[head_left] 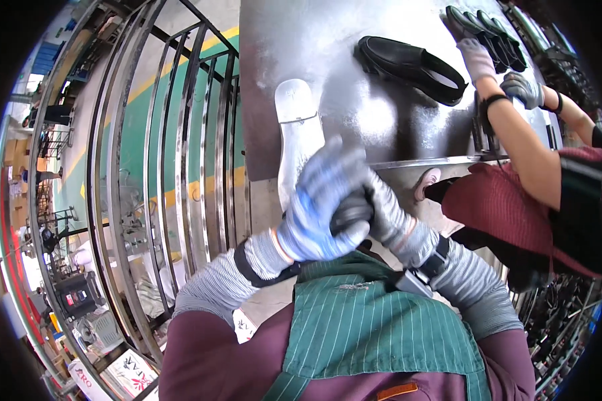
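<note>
Both my hands wear striped grey gloves and meet in front of my apron, smeared a little by motion. My left hand (321,210) wraps round a black shoe (352,212), its thumb below and its fingers across the top. Only a dark rounded end of that shoe shows; the rest is hidden by the gloves. From the other side my right hand (386,212) closes on it. Just beyond my left hand, a white shoe last (299,134) lies lengthwise on the metal table, its near part over the edge and partly covered by the glove.
A black loafer (415,70) lies on the metal table (274,40). At the right, a co-worker's gloved hands (478,60) are beside several black shoes (491,37). A metal rack (201,134) stands close on the left. Green and yellow floor shows through its bars.
</note>
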### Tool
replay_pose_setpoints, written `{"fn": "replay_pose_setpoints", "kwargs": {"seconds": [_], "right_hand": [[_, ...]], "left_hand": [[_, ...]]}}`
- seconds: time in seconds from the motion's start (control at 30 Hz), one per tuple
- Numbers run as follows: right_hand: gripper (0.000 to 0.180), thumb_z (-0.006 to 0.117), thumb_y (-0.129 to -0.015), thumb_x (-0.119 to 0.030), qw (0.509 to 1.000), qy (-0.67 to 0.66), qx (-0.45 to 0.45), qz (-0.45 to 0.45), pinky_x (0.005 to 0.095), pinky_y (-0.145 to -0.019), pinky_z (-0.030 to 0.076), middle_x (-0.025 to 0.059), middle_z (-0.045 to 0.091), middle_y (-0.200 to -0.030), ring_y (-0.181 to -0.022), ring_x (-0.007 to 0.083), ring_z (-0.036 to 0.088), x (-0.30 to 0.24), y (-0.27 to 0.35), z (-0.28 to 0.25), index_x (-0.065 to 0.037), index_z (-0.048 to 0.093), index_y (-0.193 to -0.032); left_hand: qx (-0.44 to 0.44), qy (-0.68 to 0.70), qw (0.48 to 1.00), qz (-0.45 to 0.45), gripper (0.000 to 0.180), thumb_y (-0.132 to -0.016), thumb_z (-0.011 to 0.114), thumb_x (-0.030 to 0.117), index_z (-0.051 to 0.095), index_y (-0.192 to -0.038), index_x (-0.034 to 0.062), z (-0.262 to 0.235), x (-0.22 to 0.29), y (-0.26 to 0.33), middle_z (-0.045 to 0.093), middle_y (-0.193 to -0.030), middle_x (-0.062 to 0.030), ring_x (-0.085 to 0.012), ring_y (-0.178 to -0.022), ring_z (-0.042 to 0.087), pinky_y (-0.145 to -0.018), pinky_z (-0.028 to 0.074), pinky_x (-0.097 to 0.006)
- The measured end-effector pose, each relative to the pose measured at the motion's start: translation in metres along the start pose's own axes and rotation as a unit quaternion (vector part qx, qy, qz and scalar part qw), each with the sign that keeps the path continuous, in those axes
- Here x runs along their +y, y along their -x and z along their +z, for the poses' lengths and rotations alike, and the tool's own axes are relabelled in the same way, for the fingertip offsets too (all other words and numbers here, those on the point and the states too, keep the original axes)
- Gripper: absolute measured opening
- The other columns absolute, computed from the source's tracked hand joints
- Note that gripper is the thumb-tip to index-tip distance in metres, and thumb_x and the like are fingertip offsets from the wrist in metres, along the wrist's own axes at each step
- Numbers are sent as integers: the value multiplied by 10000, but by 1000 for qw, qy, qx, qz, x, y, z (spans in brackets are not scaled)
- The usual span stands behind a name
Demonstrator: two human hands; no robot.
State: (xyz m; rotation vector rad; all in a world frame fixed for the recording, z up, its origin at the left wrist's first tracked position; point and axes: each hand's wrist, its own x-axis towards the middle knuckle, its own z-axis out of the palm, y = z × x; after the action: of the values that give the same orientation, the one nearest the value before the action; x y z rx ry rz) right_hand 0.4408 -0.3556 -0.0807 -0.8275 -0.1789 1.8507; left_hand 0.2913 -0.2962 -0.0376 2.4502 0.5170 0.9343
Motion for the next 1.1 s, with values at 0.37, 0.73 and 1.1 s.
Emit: {"fn": "replay_pose_setpoints", "kwargs": {"seconds": [0.37,0.73,1.1], "right_hand": [[172,723,-799,-95,821,396,-47,-408,273,-629,492,72,634,-896,-764,97,589,-135,73,38,-27,567,-774],[194,549,-847,-261,133,982,118,-69,393,-561,490,77,616,-654,-642,260,621,-334,-102,-169,-93,627,-787],[164,587,-766,-120,510,828,204,-110,395,-989,385,68,641,-800,-829,226,625,-105,-35,-154,-122,632,-924]], "left_hand": [[299,351,738,-492,657,-864,661,201,282,-1392,108,53,-8,82,520,-1186,-137,-229,-950,606,-668,571,-312],[127,345,836,-406,701,-787,744,205,381,-1354,11,9,-168,1,532,-1238,-96,-177,-1095,525,-941,445,-306],[-205,362,840,-349,765,-743,757,281,397,-1368,28,49,-316,-231,540,-1263,-124,-207,-1148,521,-987,410,-320]]}}
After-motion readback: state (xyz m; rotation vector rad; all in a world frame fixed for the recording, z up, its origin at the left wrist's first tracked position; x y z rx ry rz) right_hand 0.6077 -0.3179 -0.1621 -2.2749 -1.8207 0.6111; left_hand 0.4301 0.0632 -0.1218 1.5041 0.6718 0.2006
